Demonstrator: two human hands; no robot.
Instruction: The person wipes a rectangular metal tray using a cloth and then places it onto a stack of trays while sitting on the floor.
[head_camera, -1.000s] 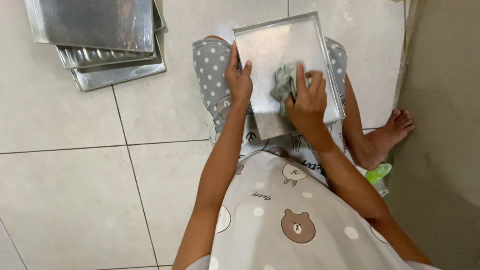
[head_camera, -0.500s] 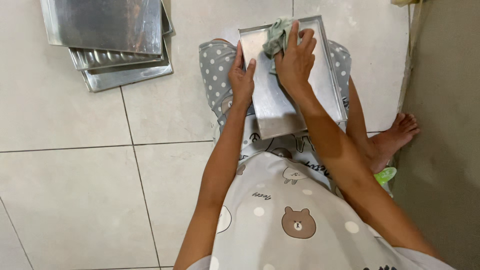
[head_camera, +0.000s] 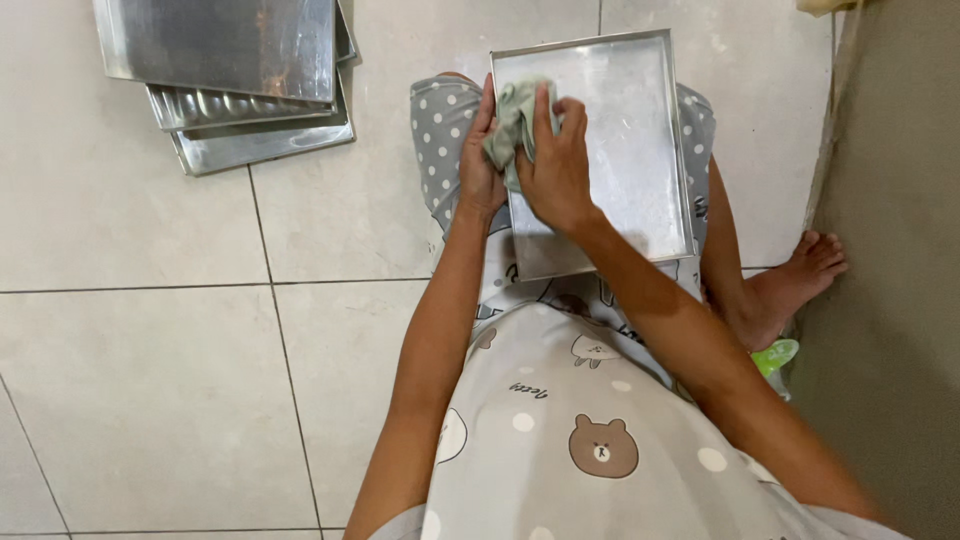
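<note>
While the metal baking tray (head_camera: 620, 150) lies across the person's lap, its left edge sits under both hands and its far edge reaches out past the knees over the tiled floor (head_camera: 150, 380). Beyond the right hand (head_camera: 555, 170), most of the tray's flat bottom is open, running to a raised rim on the far side and the right side. Left of the left hand (head_camera: 482, 165) the floor is bare up to a stack of metal trays (head_camera: 235, 85), which lies well apart, up and to the left. Right of the tray, a bare foot (head_camera: 795, 285) rests by a darker strip of floor (head_camera: 890, 250), with a small green thing (head_camera: 775, 357) just below the foot.

The left hand is clasped over the tray's left rim, fingers curled onto the edge. The right hand is closed on a pale green cloth (head_camera: 510, 120), pressing it against the tray's inner left corner, just beside the left hand.

The tray is rectangular, dull silver, shallow, with faint streaks and a scuffed sheen on its bottom.
</note>
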